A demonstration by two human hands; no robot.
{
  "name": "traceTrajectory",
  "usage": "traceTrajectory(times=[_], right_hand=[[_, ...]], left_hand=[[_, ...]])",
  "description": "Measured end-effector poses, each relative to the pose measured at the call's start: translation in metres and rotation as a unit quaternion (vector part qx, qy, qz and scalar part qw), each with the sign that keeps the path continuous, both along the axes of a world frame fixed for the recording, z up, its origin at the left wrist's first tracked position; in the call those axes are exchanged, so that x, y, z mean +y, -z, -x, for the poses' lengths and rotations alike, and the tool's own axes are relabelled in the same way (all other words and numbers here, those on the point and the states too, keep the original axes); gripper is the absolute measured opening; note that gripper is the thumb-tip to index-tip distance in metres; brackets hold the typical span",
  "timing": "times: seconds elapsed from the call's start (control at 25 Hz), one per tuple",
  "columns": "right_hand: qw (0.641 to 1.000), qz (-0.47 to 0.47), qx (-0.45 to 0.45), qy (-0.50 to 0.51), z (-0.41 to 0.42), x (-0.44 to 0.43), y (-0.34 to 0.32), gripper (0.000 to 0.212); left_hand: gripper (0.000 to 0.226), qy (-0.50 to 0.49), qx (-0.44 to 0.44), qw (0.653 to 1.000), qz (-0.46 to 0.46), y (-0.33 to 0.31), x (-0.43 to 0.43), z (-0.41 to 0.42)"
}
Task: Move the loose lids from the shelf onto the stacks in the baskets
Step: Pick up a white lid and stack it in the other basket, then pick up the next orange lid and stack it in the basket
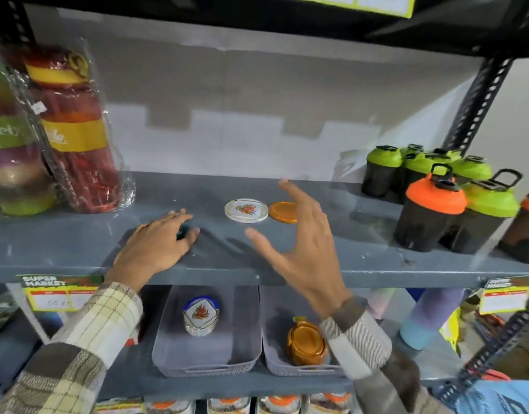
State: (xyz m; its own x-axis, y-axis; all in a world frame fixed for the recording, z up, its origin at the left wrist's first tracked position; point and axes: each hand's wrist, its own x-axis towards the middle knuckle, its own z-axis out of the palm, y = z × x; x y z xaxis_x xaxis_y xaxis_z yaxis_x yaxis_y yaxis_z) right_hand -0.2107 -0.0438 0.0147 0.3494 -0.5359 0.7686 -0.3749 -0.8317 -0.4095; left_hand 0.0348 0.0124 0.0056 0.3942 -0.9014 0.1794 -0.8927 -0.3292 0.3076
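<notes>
Two loose lids lie side by side on the grey shelf [78, 243]: a white round lid with a red flower print [246, 210] and a plain orange lid [282, 212] to its right. My left hand [155, 243] rests palm down on the shelf, left of the lids, holding nothing. My right hand [302, 243] hovers open just in front of the lids, fingers spread, partly covering the orange one. On the shelf below, the left grey basket [179, 354] holds a stack of white flower lids [201, 315] and the right grey basket [275, 351] holds a stack of orange lids [306, 343].
Wrapped red and yellow containers [75, 130] stand at the shelf's left. Black shaker bottles with green and orange caps [433, 204] crowd the right. A pastel bottle [427, 318] stands beside the right basket. Price tags [60, 292] hang on the shelf edge.
</notes>
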Motion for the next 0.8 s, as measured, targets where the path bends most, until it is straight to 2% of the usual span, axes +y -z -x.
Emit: traceTrajectory(times=[0.2, 0.4, 0.68, 0.8], right_hand=[[0.986, -0.123, 0.086, 0.076, -0.017, -0.089, -0.024, 0.084], [0.942, -0.252, 0.195, 0.104, -0.024, -0.138, -0.004, 0.094], [0.949, -0.222, 0.202, 0.1, -0.019, -0.133, 0.0, 0.084], [0.966, -0.181, 0.159, 0.093, -0.009, -0.107, -0.005, 0.084]], left_hand=[[0.055, -0.003, 0.006, 1.0, 0.018, -0.003, 0.003, 0.003], [0.056, -0.001, 0.011, 1.0, 0.024, -0.002, 0.003, 0.002], [0.057, 0.004, 0.01, 1.0, 0.022, -0.003, 0.004, 0.001], [0.058, 0.004, 0.011, 1.0, 0.024, -0.001, 0.003, 0.0]])
